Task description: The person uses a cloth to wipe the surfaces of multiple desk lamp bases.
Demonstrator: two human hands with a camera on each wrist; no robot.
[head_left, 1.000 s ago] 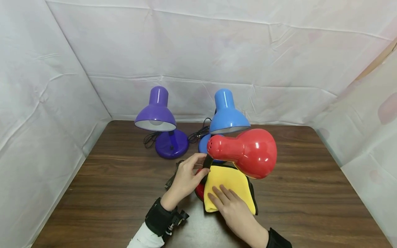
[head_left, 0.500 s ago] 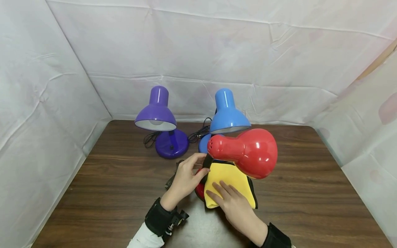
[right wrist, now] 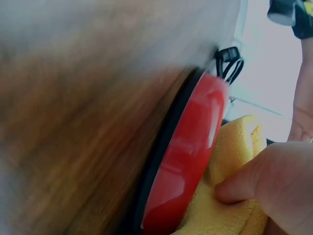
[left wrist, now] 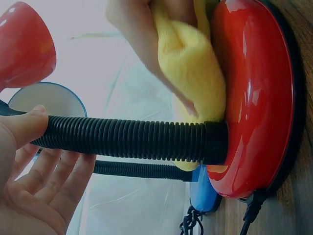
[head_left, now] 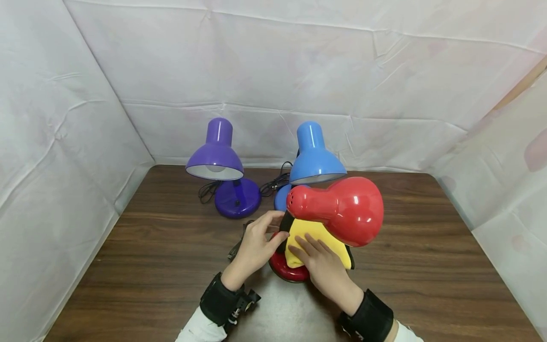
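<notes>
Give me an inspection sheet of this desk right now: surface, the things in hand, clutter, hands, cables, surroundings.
Surface: dark wooden table, bare wood to the right and left.
Things in hand: red desk lamp, shade tilted right; yellow cloth lies on its red base, beside the black flexible neck.
Clutter: purple desk lamp and blue desk lamp upright at the back.
Hands: left hand grips the neck just under the shade; right hand presses the cloth onto the base.
Cables: black cords bunched between the rear lamps; a plug lead leaves the red base.
Surroundings: creased white sheeting on three sides.
</notes>
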